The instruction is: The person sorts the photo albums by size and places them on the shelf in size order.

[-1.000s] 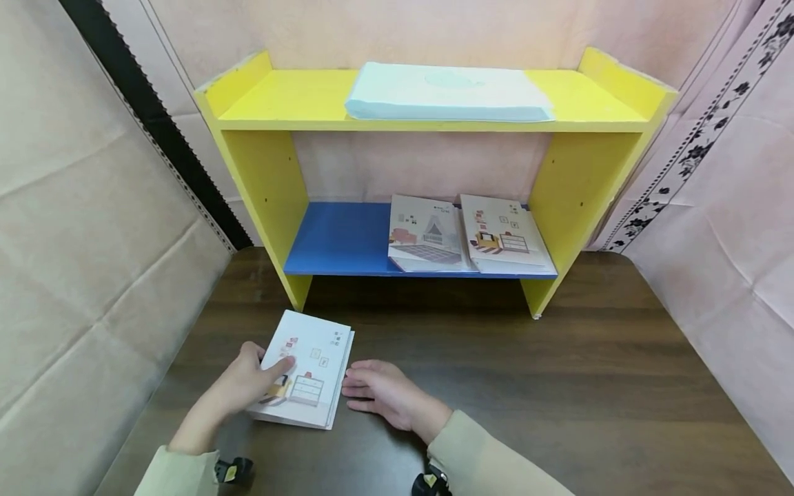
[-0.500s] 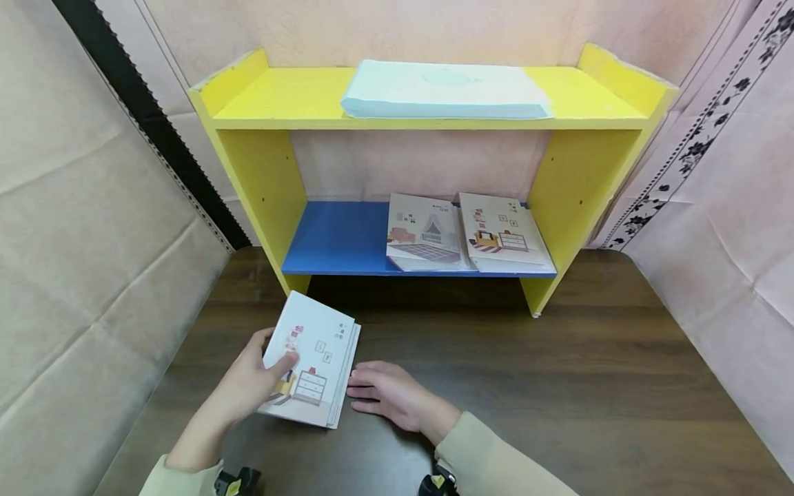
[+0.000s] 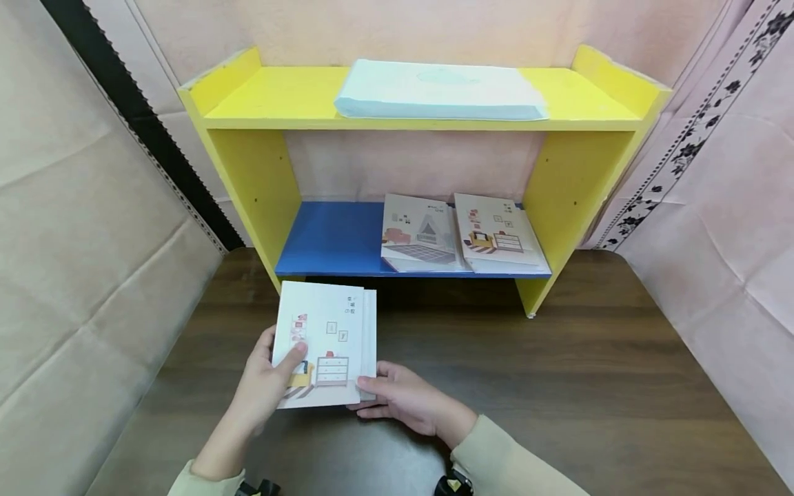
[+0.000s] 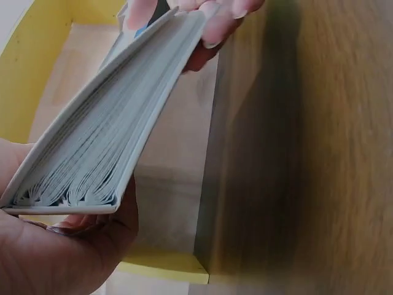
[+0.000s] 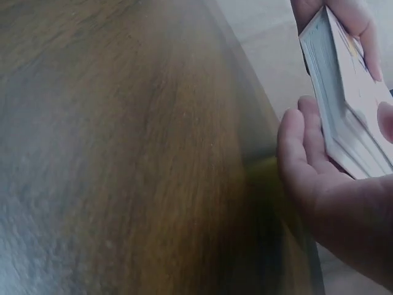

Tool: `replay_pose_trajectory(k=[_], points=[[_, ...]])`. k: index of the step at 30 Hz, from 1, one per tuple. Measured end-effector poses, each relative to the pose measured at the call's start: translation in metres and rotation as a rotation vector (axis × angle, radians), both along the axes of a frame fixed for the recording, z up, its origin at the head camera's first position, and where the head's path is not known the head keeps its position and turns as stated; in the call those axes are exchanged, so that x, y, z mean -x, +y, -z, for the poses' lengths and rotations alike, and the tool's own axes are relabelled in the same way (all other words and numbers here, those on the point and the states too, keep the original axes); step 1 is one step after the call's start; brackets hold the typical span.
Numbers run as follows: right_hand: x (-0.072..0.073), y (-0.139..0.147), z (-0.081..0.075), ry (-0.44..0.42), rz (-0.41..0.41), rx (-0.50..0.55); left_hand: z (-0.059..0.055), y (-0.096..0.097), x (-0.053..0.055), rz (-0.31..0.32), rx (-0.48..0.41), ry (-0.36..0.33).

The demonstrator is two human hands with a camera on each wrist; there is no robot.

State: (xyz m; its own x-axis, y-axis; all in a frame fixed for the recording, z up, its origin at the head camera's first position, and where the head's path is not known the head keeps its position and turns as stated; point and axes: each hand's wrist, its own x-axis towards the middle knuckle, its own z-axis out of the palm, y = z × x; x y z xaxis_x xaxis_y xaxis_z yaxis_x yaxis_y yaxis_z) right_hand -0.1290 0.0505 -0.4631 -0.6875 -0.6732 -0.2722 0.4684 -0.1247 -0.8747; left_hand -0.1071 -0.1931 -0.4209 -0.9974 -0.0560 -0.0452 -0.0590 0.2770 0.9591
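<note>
A white hardcover book (image 3: 322,344) with a drawn cabinet and chair on its cover is held up over the table, in front of the shelf. My left hand (image 3: 268,375) grips its left side, thumb on the front cover and fingers behind. At the lower right corner my right hand (image 3: 409,399) pinches the book, thumb on the front and fingers underneath. From the left wrist, the book (image 4: 110,123) shows its spine end near the left palm and its pages fanning slightly between the covers. In the right wrist view the fingers of the right hand (image 5: 325,166) lie along the back cover.
Behind the book stands a yellow shelf unit (image 3: 248,172) with a blue lower board (image 3: 335,238). Two piles of similar books, a left pile (image 3: 418,231) and a right pile (image 3: 499,231), lie on that board. A pale blue-white packet (image 3: 440,89) lies on top. Dark wood table (image 3: 558,386) surrounds.
The left hand has lifted the book and turned it upright, moving it right. The right hand, earlier beside the book with fingers extended, now pinches its lower right corner.
</note>
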Motion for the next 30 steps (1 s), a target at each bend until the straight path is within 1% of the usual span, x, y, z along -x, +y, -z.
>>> replay_pose_trajectory(k=[4,8,12,15,19,21,25,28,30], points=[[0.000,0.001,-0.004,0.088,0.082,-0.006,-0.001,0.003,-0.001,0.026,-0.036,-0.010],[0.001,0.002,-0.014,0.206,0.150,-0.036,-0.005,0.005,-0.002,0.042,-0.056,-0.008],[0.004,0.004,-0.027,0.338,0.167,-0.104,-0.008,0.004,-0.003,0.035,-0.062,0.013],[0.009,0.005,-0.037,0.400,0.170,-0.159,-0.010,0.004,-0.003,0.055,-0.082,0.032],[0.021,0.006,-0.047,0.406,0.187,-0.188,-0.012,0.007,-0.003,0.115,-0.126,0.039],[0.027,0.006,-0.049,0.396,0.191,-0.193,-0.011,0.009,-0.003,0.134,-0.150,0.036],[0.036,0.005,-0.051,0.374,0.181,-0.206,-0.006,0.013,-0.004,0.113,-0.200,0.027],[0.039,0.004,-0.052,0.354,0.165,-0.215,-0.005,0.014,-0.005,0.092,-0.215,0.023],[0.040,0.003,-0.053,0.344,0.164,-0.213,-0.005,0.012,-0.006,0.097,-0.218,0.021]])
